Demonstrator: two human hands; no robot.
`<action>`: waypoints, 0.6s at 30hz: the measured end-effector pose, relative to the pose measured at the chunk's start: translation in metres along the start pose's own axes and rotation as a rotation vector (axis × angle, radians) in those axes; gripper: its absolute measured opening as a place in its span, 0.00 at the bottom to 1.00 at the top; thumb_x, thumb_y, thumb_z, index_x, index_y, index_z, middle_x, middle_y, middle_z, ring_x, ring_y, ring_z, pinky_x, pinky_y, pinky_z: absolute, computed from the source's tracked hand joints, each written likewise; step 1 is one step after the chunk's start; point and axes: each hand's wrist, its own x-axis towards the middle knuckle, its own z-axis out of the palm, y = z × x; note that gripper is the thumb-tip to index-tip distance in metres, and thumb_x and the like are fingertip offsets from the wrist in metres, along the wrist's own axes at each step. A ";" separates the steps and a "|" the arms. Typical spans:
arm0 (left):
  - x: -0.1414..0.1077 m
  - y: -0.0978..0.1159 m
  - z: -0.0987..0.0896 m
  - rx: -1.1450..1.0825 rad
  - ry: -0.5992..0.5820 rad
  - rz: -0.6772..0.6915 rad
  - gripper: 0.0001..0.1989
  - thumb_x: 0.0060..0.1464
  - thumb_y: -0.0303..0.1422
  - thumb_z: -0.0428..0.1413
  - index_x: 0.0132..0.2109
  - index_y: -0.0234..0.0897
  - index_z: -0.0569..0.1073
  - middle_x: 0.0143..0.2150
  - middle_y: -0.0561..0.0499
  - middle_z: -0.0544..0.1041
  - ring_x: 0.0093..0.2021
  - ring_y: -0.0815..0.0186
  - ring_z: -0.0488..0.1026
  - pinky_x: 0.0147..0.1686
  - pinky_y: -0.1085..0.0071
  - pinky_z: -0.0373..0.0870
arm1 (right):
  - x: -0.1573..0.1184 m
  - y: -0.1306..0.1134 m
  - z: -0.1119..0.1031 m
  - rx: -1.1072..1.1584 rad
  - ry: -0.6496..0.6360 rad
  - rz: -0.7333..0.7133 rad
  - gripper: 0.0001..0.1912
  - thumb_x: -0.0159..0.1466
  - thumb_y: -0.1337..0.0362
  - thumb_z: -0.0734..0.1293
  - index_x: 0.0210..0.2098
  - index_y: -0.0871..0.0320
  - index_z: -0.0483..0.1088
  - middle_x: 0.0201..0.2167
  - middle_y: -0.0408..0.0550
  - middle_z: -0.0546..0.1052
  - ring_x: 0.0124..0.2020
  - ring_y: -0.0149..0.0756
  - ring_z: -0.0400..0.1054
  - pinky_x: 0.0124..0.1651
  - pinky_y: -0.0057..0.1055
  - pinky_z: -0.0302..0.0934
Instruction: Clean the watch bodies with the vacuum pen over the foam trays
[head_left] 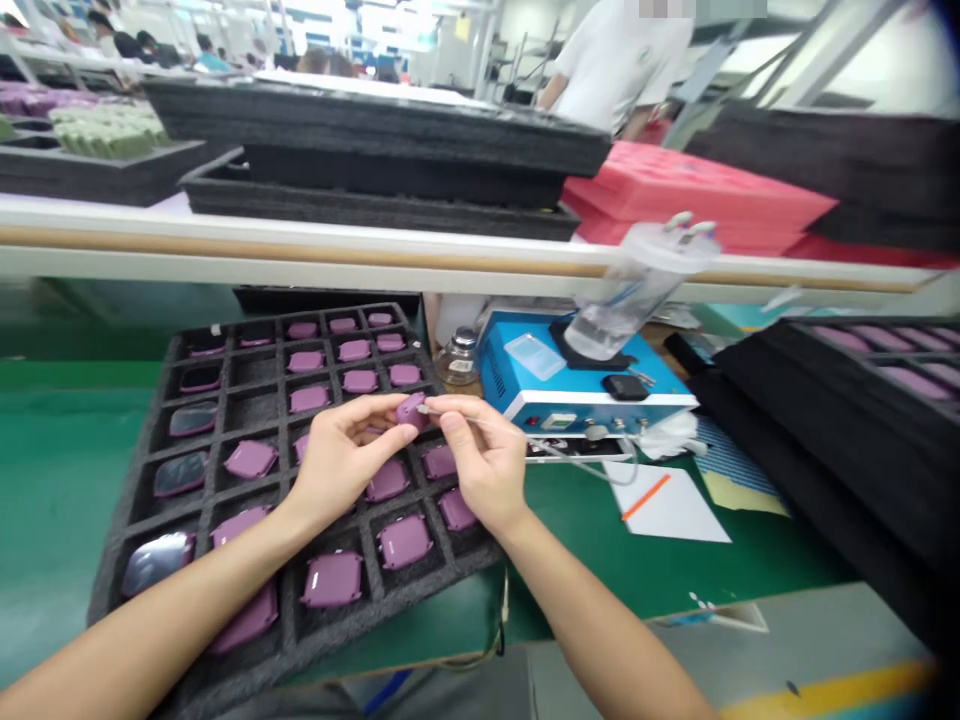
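My left hand grips a small purple watch case by its edges, above a black foam tray. Closed in a pinch, my right hand holds a thin pale tool whose tip meets or nearly meets the case. Its exact kind is too small to make out. A pale tube runs between the right hand's side and the blue box. Several purple cases lie in the tray's compartments, and dark glassy faces show in the left column. My hands hide some of the middle compartments.
Right of the tray stands a blue control box bearing a clear cylinder, with a glass jar beside it. White paper lies on the green bench. Black foam stands at right. A shelf crosses behind; a person stands beyond.
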 end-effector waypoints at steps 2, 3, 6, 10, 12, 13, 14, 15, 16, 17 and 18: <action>0.002 0.000 -0.001 0.022 0.009 0.000 0.20 0.45 0.37 0.73 0.46 0.34 0.85 0.39 0.47 0.86 0.36 0.64 0.81 0.41 0.70 0.79 | 0.003 0.001 0.001 0.014 -0.002 0.001 0.08 0.70 0.64 0.69 0.43 0.54 0.81 0.41 0.48 0.84 0.43 0.34 0.80 0.46 0.29 0.76; 0.003 -0.001 -0.002 0.031 0.010 0.001 0.21 0.45 0.38 0.73 0.46 0.34 0.85 0.39 0.46 0.86 0.36 0.63 0.81 0.41 0.70 0.79 | 0.004 0.001 0.001 0.018 -0.005 0.001 0.08 0.70 0.64 0.69 0.43 0.54 0.81 0.41 0.48 0.84 0.43 0.33 0.80 0.46 0.28 0.76; 0.004 0.000 -0.003 0.051 0.002 0.014 0.21 0.45 0.39 0.72 0.47 0.35 0.85 0.39 0.47 0.86 0.36 0.63 0.81 0.41 0.69 0.79 | 0.005 0.001 0.002 0.026 -0.009 -0.007 0.07 0.70 0.63 0.69 0.42 0.54 0.81 0.40 0.47 0.84 0.42 0.33 0.80 0.46 0.28 0.75; 0.004 0.000 -0.004 0.064 0.008 0.012 0.22 0.44 0.40 0.72 0.46 0.37 0.85 0.38 0.48 0.86 0.36 0.64 0.80 0.41 0.70 0.78 | 0.007 0.000 0.003 0.041 0.002 -0.008 0.07 0.69 0.63 0.69 0.41 0.54 0.81 0.40 0.47 0.84 0.42 0.33 0.80 0.46 0.28 0.75; 0.005 -0.001 -0.004 0.068 0.013 -0.001 0.22 0.44 0.41 0.73 0.47 0.37 0.85 0.38 0.48 0.86 0.36 0.64 0.80 0.41 0.70 0.78 | 0.008 0.000 0.003 0.046 0.003 -0.002 0.07 0.69 0.63 0.69 0.41 0.54 0.81 0.40 0.47 0.84 0.42 0.33 0.80 0.46 0.28 0.75; 0.005 -0.001 -0.004 0.073 0.015 -0.004 0.23 0.44 0.41 0.73 0.47 0.37 0.85 0.38 0.48 0.85 0.36 0.64 0.80 0.41 0.69 0.78 | 0.008 -0.001 0.002 0.047 0.002 0.001 0.07 0.69 0.62 0.69 0.41 0.54 0.81 0.40 0.47 0.84 0.42 0.33 0.80 0.46 0.28 0.75; 0.005 -0.001 -0.004 0.080 0.016 -0.005 0.23 0.44 0.41 0.73 0.47 0.37 0.85 0.38 0.48 0.85 0.36 0.64 0.80 0.42 0.69 0.78 | 0.008 -0.001 0.002 0.044 0.001 0.001 0.07 0.69 0.62 0.69 0.41 0.54 0.81 0.40 0.47 0.84 0.42 0.33 0.80 0.46 0.28 0.75; 0.005 -0.001 -0.004 0.086 0.017 -0.005 0.23 0.43 0.41 0.73 0.47 0.37 0.85 0.37 0.48 0.85 0.36 0.64 0.80 0.42 0.69 0.78 | 0.009 -0.002 0.002 0.040 0.000 0.001 0.07 0.69 0.62 0.69 0.41 0.54 0.81 0.40 0.47 0.84 0.42 0.33 0.80 0.45 0.28 0.75; 0.005 -0.001 -0.004 0.091 0.017 -0.005 0.23 0.43 0.42 0.73 0.47 0.37 0.85 0.37 0.48 0.85 0.36 0.64 0.80 0.42 0.69 0.78 | 0.009 -0.002 0.002 0.035 -0.001 0.000 0.07 0.69 0.62 0.69 0.41 0.54 0.81 0.40 0.47 0.84 0.41 0.33 0.80 0.45 0.28 0.75; 0.005 -0.001 -0.004 0.093 0.018 -0.005 0.23 0.43 0.42 0.73 0.47 0.37 0.85 0.37 0.48 0.85 0.36 0.64 0.80 0.42 0.69 0.78 | 0.009 -0.002 0.002 0.033 -0.002 -0.001 0.07 0.69 0.62 0.69 0.41 0.54 0.81 0.40 0.47 0.84 0.41 0.33 0.80 0.45 0.28 0.75; 0.005 -0.001 -0.004 0.093 0.018 -0.006 0.23 0.43 0.42 0.73 0.47 0.37 0.85 0.38 0.48 0.85 0.37 0.64 0.80 0.42 0.69 0.78 | 0.009 -0.002 0.002 0.034 -0.004 -0.001 0.07 0.69 0.62 0.69 0.41 0.54 0.81 0.40 0.47 0.84 0.41 0.33 0.80 0.45 0.28 0.75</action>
